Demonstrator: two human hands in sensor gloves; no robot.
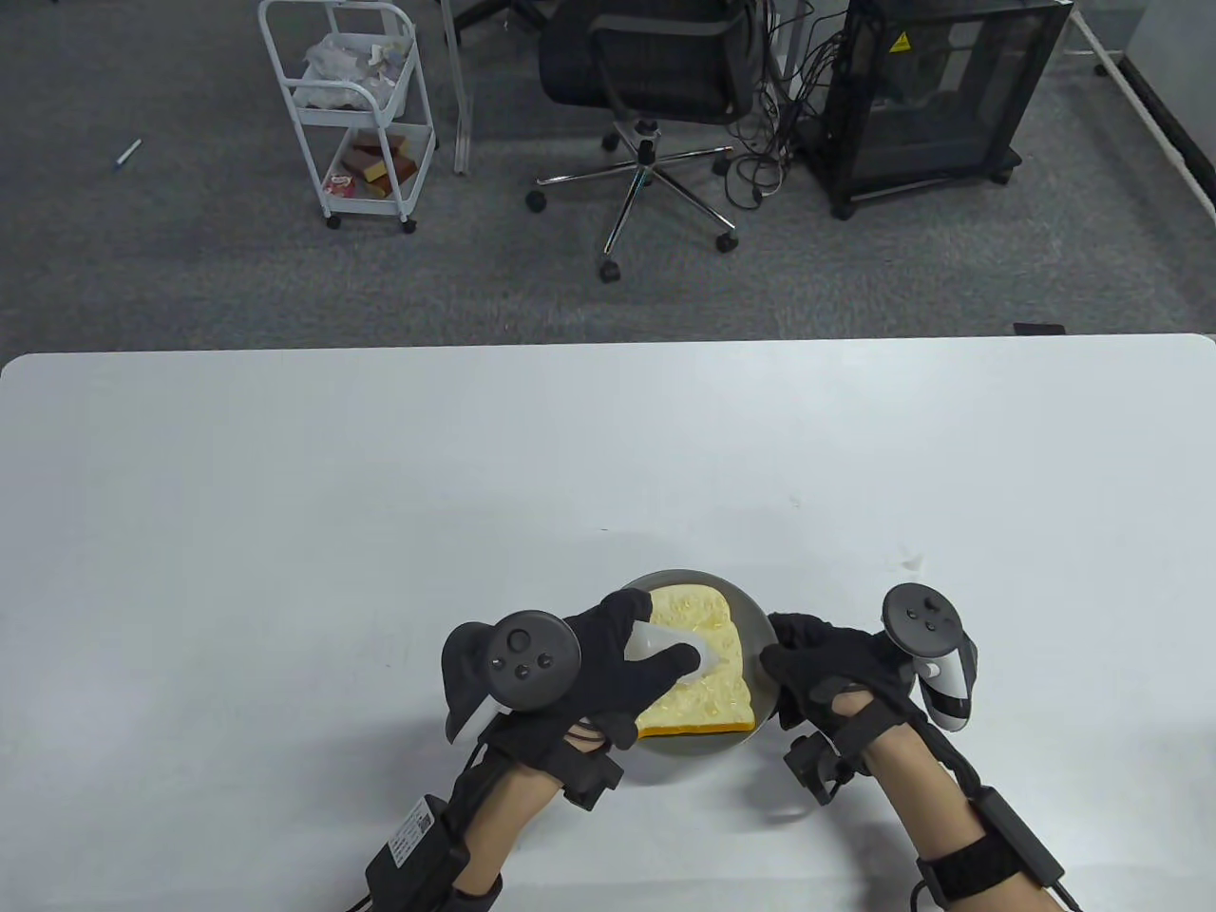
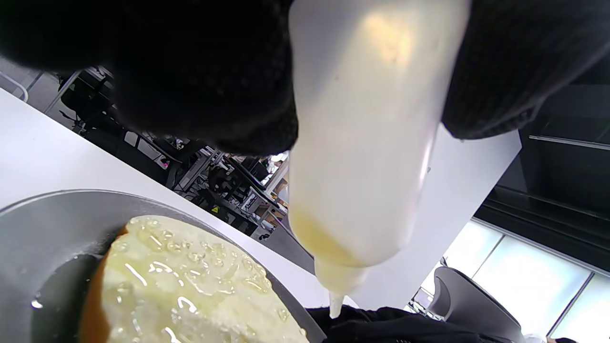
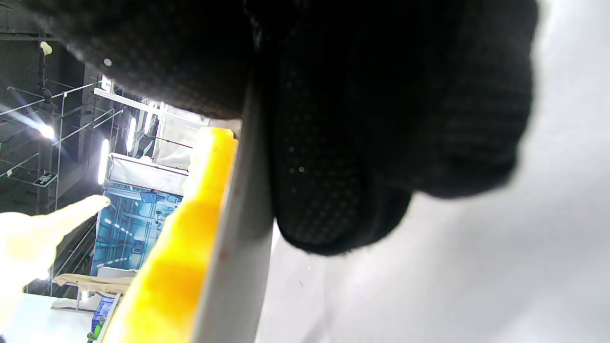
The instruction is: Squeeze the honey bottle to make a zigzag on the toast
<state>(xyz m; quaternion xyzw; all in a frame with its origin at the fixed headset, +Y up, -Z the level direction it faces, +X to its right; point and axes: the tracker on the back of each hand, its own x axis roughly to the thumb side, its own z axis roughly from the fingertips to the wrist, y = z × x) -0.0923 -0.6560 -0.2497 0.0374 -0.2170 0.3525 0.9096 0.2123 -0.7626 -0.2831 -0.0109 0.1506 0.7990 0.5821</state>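
Legible markings: yellow triangular warning sign (image 1: 899,42) on black cabinet (image 1: 936,95); label on left forearm pack (image 1: 410,828) too small to read.

Your hands wear black knit gloves: left hand (image 1: 608,665), right hand (image 1: 831,665). The trackers on them are dark grey and white. Your honey bottle (image 2: 367,143) is milky white and translucent, with pale amber pooled toward its nozzle. Your toast (image 1: 703,679) is pale cream, glossy with clear beads, edged by an orange-yellow crust. Its plate (image 1: 755,617) is plain grey; your bench (image 1: 380,475) is white.
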